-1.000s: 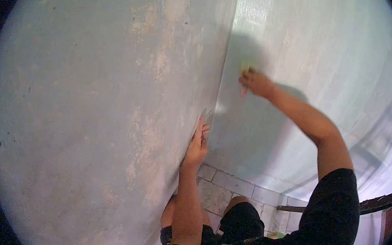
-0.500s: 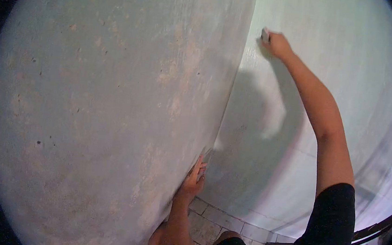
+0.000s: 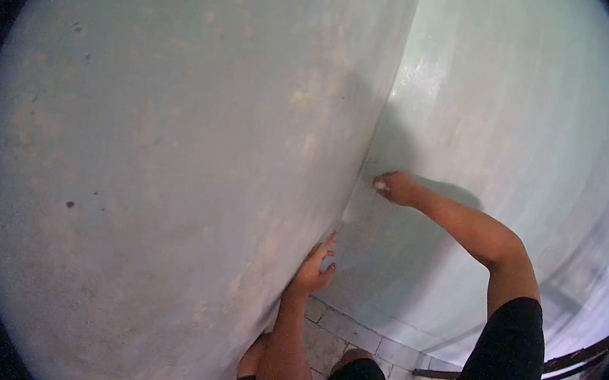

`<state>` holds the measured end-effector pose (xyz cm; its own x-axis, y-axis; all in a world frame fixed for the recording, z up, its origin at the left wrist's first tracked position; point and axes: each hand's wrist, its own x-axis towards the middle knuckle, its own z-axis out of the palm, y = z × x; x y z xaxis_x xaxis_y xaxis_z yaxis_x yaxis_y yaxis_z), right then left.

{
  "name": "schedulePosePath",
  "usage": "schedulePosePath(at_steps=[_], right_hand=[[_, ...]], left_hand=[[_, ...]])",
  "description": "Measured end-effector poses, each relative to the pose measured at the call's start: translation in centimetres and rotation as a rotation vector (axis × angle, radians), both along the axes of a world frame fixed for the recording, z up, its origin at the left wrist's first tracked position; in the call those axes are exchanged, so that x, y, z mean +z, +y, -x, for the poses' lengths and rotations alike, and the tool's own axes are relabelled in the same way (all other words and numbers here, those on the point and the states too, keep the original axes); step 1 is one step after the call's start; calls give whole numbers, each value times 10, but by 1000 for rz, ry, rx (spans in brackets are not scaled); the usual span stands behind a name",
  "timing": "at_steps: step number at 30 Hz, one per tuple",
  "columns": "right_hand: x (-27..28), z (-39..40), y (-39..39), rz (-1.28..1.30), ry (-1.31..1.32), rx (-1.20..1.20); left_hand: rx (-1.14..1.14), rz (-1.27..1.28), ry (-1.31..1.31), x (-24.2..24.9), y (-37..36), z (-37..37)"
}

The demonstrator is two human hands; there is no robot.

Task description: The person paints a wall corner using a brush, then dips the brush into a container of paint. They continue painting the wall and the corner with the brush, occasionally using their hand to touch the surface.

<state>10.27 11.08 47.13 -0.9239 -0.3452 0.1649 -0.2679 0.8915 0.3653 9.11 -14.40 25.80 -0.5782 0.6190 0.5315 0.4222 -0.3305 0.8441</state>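
My right hand (image 3: 397,188) is closed round a small pale block (image 3: 381,186). Most of the block is hidden by my fingers, so its exact kind does not show. The hand is at the pale green right wall (image 3: 514,114), just right of the corner line. Lower down, my left hand (image 3: 317,269) rests along the left wall (image 3: 178,143) by the corner. Its fingers are stretched and a little apart, with nothing visible in them.
Patches and small dark pits mark the left wall. Below lies a tiled floor (image 3: 323,345), with my knees over it. A dark curved bar (image 3: 579,359) runs at lower right. A wet-looking shine (image 3: 419,77) shows high on the right wall.
My right hand has moved well down the right wall, close to the corner, with the pale block in it. My left hand has shifted slightly right, its thumb now apart from the fingers.
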Motion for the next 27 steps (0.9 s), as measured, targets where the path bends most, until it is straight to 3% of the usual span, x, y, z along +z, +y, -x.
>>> schedulePosePath(at_steps=[2,4,6,7,8,9,11,12,14,15,16,17,19,21,23,25,27], right_hand=[[42,23,11,124,260,-323],[133,37,25,116,316,-437],[210,20,-14,158,633,-350],[244,18,-35,116,727,-389],[264,19,-34,38,901,-141],[282,18,-44,-50,947,-157],[287,25,-34,-184,952,-161],[268,32,-26,-314,959,-156],[223,38,-24,-339,798,-295],[188,39,-18,-373,821,-183],[155,46,-5,-320,724,-99],[125,47,-11,-223,460,-284],[60,35,-15,-244,288,-166],[15,17,-31,-65,141,-112],[15,14,-39,1,112,-87],[37,24,-39,188,120,-417],[102,42,-16,37,252,-483]], left_hand=[[52,14,62,17,-9,-3],[71,58,110,14,-13,-2],[100,-59,338,9,-4,9],[93,-54,333,7,-4,8],[114,-82,348,13,-7,5],[138,-114,363,18,-10,4],[122,-122,361,22,-11,3],[114,-130,365,8,-13,5],[123,-106,379,15,-18,4],[131,-90,389,17,-20,1],[137,-88,392,15,-22,1],[119,-74,376,12,-20,2],[105,-75,367,4,-15,3],[122,-45,435,-3,-10,8],[93,-80,391,3,-15,1],[63,-97,331,3,-17,0],[75,-51,350,-5,-13,1]])
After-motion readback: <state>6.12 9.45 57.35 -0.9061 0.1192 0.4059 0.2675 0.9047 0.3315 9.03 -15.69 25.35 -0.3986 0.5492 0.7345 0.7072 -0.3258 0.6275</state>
